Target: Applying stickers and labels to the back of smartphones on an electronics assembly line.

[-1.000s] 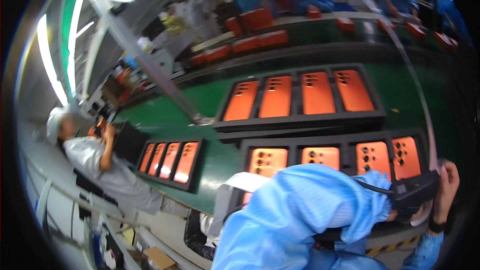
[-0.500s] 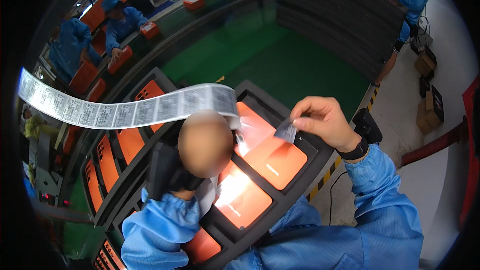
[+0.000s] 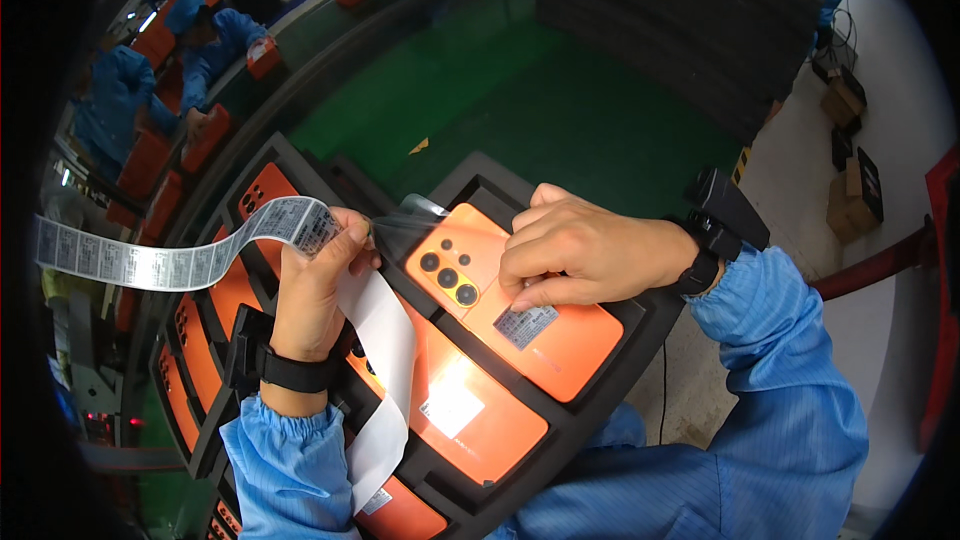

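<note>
An orange phone lies back up in a black foam tray, its camera lenses showing. My right hand is over it, fingers curled and closed at the upper edge of a small printed silver label, which lies against the phone's lower back. My left hand pinches a long strip of printed labels, left of the phone; its white backing hangs down below the hand. A clear film stretches between my left fingertips and the phone's top end; I cannot tell which holds it.
Beside it in the tray lies another orange phone with a glaring label. A second tray with orange phones stands to the left. Beyond, people in blue handle orange boxes along a line. Cardboard boxes sit at right.
My right hand has come down and left, bringing the label from the air onto the phone. The label strip now curls lower and further left. The phone's camera lenses have come into sight.
</note>
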Demonstrator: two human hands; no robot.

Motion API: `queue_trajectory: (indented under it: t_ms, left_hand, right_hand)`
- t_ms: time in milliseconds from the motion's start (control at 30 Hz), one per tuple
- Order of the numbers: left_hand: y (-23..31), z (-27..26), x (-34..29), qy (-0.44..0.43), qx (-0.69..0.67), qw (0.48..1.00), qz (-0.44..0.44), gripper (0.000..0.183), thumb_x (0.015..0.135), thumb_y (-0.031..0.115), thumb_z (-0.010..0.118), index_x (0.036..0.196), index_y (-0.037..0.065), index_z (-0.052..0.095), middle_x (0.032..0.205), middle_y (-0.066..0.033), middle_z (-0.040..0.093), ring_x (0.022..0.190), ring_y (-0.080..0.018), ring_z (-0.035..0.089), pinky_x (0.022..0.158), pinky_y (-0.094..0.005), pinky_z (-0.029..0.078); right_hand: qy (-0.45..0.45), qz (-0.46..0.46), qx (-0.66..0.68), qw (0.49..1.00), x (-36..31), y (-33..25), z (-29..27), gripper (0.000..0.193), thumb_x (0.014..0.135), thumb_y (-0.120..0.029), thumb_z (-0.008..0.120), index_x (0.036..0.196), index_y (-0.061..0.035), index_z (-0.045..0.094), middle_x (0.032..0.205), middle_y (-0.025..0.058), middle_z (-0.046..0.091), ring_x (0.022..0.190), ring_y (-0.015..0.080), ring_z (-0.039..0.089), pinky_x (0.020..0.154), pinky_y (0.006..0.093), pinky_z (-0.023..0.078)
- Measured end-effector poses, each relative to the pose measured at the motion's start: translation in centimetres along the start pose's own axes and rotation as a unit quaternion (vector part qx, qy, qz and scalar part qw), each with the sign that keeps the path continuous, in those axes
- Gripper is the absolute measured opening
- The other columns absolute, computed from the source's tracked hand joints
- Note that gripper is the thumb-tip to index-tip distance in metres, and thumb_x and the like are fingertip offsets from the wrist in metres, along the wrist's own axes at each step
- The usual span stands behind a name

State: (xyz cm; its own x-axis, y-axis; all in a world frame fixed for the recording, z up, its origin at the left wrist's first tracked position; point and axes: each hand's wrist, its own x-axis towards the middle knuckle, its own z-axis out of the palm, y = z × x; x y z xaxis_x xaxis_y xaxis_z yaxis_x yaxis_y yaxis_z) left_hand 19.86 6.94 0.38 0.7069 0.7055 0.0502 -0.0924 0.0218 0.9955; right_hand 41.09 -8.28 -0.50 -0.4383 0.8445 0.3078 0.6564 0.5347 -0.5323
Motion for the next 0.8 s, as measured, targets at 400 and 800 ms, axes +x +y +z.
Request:
queue_trajectory:
  t_ms: [400, 800]
  left_hand:
    - [-0.27, -0.19, -0.18, 0.005, 0.002, 1.000, 0.005, 0.011, 0.080, 0.012, 0.062, 0.081, 0.002, 0.057, 0.071, -0.0032, 0.054, 0.062, -0.0104, 0.047, 0.062, -0.0246, 0.043]
    - [-0.54, -0.23, 0.13, 0.002, -0.005, 1.000, 0.005, 0.011, 0.079, 0.012, 0.063, 0.080, 0.002, 0.058, 0.071, -0.0043, 0.056, 0.064, -0.0120, 0.051, 0.060, -0.0229, 0.041]
  right_hand:
    - [-0.014, -0.003, 0.022, 1.000, 0.32, 0.17, 0.06, 0.011, 0.082, -0.020, 0.060, 0.075, -0.0118, 0.059, 0.070, -0.0039, 0.058, 0.067, 0.0121, 0.050, 0.072, 0.0295, 0.029]
    - [-0.014, 0.004, 0.018, 1.000, 0.27, 0.29, 0.09, 0.012, 0.083, -0.019, 0.059, 0.073, -0.0122, 0.059, 0.069, -0.0042, 0.057, 0.066, 0.0123, 0.049, 0.072, 0.0293, 0.029]
